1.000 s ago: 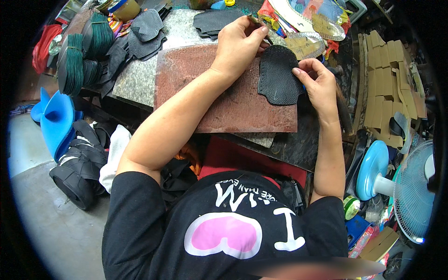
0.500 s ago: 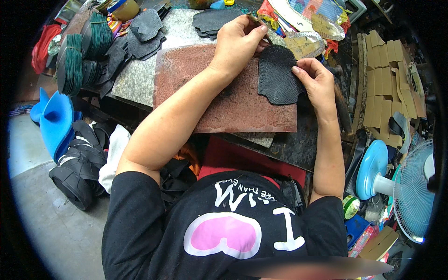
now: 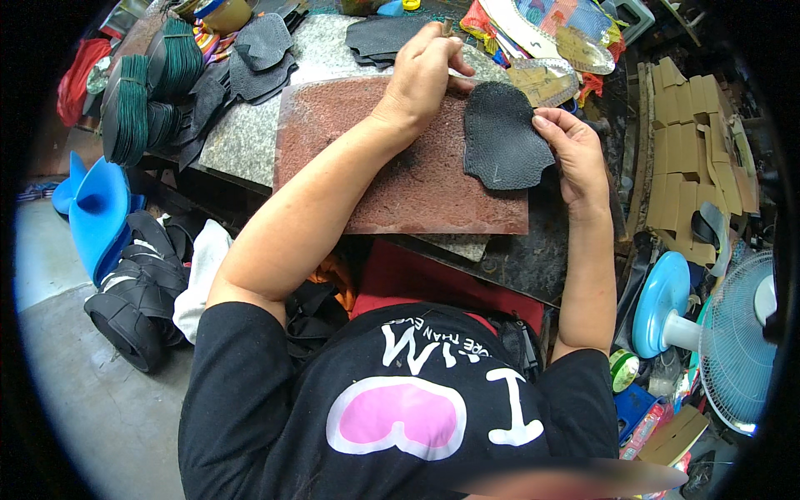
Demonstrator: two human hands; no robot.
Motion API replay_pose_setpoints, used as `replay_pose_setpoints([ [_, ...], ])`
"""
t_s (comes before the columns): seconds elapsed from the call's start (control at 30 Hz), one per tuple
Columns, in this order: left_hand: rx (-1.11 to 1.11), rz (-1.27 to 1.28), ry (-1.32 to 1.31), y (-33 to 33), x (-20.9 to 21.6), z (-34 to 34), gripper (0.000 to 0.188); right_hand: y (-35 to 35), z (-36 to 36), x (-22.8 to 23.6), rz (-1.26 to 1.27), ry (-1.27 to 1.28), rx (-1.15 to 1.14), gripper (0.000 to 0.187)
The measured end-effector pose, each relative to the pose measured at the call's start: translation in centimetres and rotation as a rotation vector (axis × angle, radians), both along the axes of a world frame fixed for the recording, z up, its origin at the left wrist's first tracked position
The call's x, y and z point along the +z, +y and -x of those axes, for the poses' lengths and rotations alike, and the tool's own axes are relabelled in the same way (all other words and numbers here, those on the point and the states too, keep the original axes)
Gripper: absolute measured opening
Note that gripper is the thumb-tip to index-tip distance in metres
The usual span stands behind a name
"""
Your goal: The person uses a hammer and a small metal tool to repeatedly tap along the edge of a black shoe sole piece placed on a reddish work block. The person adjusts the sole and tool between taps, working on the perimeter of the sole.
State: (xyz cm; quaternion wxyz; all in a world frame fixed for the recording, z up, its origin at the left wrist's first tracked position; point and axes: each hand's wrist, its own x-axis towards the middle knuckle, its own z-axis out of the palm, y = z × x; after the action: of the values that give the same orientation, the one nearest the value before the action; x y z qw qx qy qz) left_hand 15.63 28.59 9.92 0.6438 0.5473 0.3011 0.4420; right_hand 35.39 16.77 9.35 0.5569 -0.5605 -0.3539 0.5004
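A black leather piece [image 3: 504,137], rounded at its top, lies on a reddish-brown rough mat [image 3: 417,200], with small holes or stitches along its left edge. My right hand [image 3: 575,154] pinches the upper right edge of the leather between thumb and finger. Left of the leather's top, my left hand [image 3: 417,79] is closed round a slim tool [image 3: 448,27]; only its brownish end shows above the fist. The tool's lower part is hidden by the hand, so its kind cannot be made out.
More black leather pieces [image 3: 262,71] and a second stack [image 3: 379,40] lie toward the back. Spools of dark green cord [image 3: 127,112] stand at left. Clear and white templates [image 3: 542,82] are at back right. Cardboard boxes [image 3: 679,142] and a blue fan [image 3: 737,342] stand at right.
My left hand has drawn back slightly left from the leather and turned, its fingers now wrapped round the tool. The leather and my right hand have shifted a little to the right.
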Motion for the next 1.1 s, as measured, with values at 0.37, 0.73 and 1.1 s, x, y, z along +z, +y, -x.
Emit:
replay_pose_setpoints([
  [0.37,-0.238,-0.060,0.176,0.2,0.6,0.6,0.026,-0.4,-0.2,0.6,0.067,0.095,0.041,0.018],
  [0.73,-0.276,0.113,0.043,0.4,1.0,0.8,0.026,-0.3,-0.8,0.3,0.008,0.264,0.065,0.014],
  [1.1,-0.276,0.052,0.093,0.3,0.8,0.8,0.021,-0.5,-1.0,0.3,0.023,0.214,0.090,0.013],
])
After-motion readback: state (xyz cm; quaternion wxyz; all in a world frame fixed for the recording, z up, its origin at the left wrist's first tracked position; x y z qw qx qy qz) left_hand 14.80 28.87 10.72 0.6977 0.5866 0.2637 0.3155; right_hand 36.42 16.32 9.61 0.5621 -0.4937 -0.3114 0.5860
